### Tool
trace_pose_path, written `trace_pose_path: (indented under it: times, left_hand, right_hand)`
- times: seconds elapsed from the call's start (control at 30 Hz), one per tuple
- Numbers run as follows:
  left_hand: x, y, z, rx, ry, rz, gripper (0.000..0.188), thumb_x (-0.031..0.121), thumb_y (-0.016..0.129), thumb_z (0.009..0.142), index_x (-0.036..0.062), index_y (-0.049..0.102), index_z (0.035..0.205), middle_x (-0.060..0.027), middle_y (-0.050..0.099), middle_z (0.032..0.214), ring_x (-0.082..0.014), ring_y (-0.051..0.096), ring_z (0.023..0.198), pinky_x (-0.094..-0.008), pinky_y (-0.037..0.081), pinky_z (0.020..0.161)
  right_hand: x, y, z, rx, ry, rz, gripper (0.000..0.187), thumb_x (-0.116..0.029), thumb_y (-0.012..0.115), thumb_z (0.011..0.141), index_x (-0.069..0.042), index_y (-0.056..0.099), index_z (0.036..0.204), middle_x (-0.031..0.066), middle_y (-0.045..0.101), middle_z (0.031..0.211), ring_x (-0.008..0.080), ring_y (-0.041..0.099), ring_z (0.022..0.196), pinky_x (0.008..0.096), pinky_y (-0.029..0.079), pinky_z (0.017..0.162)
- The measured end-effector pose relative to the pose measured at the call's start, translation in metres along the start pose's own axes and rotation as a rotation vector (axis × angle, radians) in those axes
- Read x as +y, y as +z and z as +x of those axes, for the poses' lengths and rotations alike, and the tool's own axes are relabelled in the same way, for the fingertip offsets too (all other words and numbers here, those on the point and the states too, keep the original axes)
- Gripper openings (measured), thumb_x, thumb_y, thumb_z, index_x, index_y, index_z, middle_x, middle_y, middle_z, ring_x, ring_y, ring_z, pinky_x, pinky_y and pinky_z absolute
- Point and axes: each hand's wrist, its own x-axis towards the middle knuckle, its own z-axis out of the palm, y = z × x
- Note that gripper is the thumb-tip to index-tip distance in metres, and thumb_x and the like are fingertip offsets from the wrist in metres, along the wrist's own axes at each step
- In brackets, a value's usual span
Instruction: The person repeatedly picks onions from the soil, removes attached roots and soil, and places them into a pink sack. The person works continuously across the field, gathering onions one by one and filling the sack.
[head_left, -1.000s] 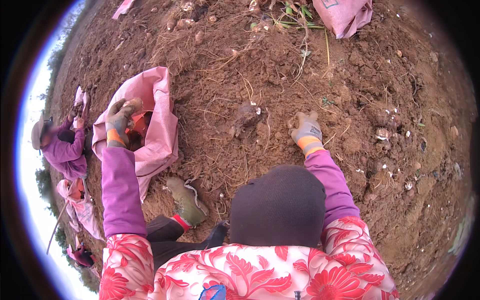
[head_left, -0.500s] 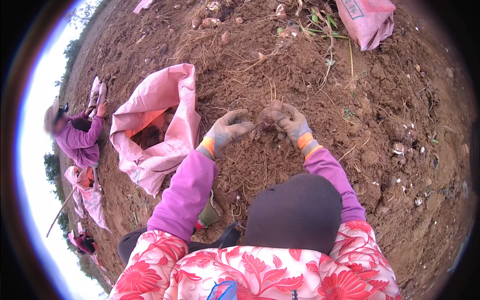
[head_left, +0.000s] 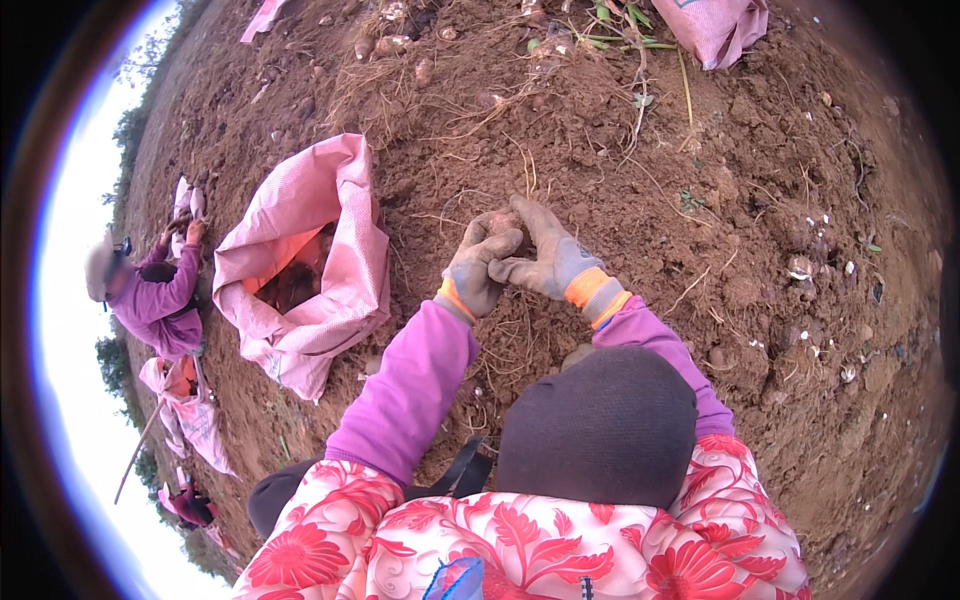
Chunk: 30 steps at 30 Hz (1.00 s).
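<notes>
Both my hands wear soiled grey work gloves with orange cuffs and meet over the soil, around a brown, dirt-coated tuber (head_left: 504, 222). My left hand (head_left: 478, 265) is closed on it, fingers curled about its left side. At its right edge, my right hand (head_left: 548, 255) presses its fingertips, with the thumb against the left glove. The gloves hide much of the tuber. Left of my hands, a pink woven sack (head_left: 345, 300) stands with its mouth wide, and dark tubers (head_left: 295, 285) lie inside.
Loose brown soil (head_left: 740, 230) with roots and scattered tubers surrounds me. Another pink sack (head_left: 715, 30) lies at the far right, near green stalks (head_left: 620, 40). On the left, a person in purple (head_left: 155, 300) works beside more pink sacks (head_left: 190, 410). My dark-clad knee (head_left: 600, 425) is close below my hands.
My left hand has moved right and closed on the tuber, which my right hand was holding alone. The right hand has shifted left, and the two hands now touch.
</notes>
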Motion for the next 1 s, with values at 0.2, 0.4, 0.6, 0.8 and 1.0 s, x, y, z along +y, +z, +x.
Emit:
trace_pose_path:
  times: [0.2,0.4,0.6,0.8,1.0]
  left_hand:
    - [-0.009,0.019,0.014,0.159,0.215,-0.055,0.04,-0.003,0.061,0.094,0.0147,0.052,0.128,-0.0101,0.066,0.115,-0.0267,0.067,0.108,-0.0414,0.057,0.092]
    - [0.022,-0.009,0.014,0.185,0.024,0.262,0.032,0.019,0.059,0.101,0.0141,0.05,0.131,-0.0072,0.064,0.121,-0.0253,0.068,0.103,-0.0437,0.059,0.081]
    - [0.028,-0.001,-0.007,-0.335,0.058,0.495,0.059,0.051,0.048,0.104,0.0122,0.042,0.148,-0.0014,0.064,0.117,-0.0116,0.066,0.083,-0.0227,0.049,0.054]
    - [0.064,0.002,-0.046,-0.131,0.204,0.464,0.062,0.04,0.056,0.098,0.0052,0.045,0.148,-0.0109,0.062,0.131,-0.0158,0.069,0.092,-0.0219,0.05,0.054]
    - [0.206,-0.157,-0.063,0.248,0.68,0.809,0.049,0.02,0.067,0.096,0.0086,0.055,0.142,-0.0008,0.067,0.104,-0.0063,0.055,0.064,-0.0188,0.041,0.052]
  right_hand:
    - [-0.013,0.036,-0.005,0.085,0.225,-0.046,0.043,-0.029,0.071,0.088,-0.008,0.062,0.125,0.0228,0.07,0.109,0.0445,0.066,0.105,0.0491,0.053,0.091]
    - [-0.02,-0.005,-0.002,0.266,-0.071,0.25,0.025,-0.019,0.068,0.089,-0.011,0.067,0.113,0.0112,0.074,0.1,0.029,0.072,0.097,0.0397,0.056,0.086]
    - [-0.016,-0.006,0.017,0.013,0.01,0.487,0.04,-0.026,0.071,0.093,-0.008,0.064,0.128,0.0128,0.072,0.116,0.0202,0.067,0.109,0.0352,0.052,0.094]
    - [-0.008,-0.015,0.005,0.12,0.114,-0.376,0.036,-0.009,0.062,0.087,-0.014,0.071,0.121,0.0096,0.067,0.132,0.0321,0.061,0.121,0.0441,0.047,0.105]
    - [0.026,-0.094,-0.109,0.621,0.141,-0.629,0.05,-0.03,0.074,0.084,-0.027,0.062,0.133,0.0092,0.047,0.155,0.039,0.043,0.141,0.0541,0.035,0.115]
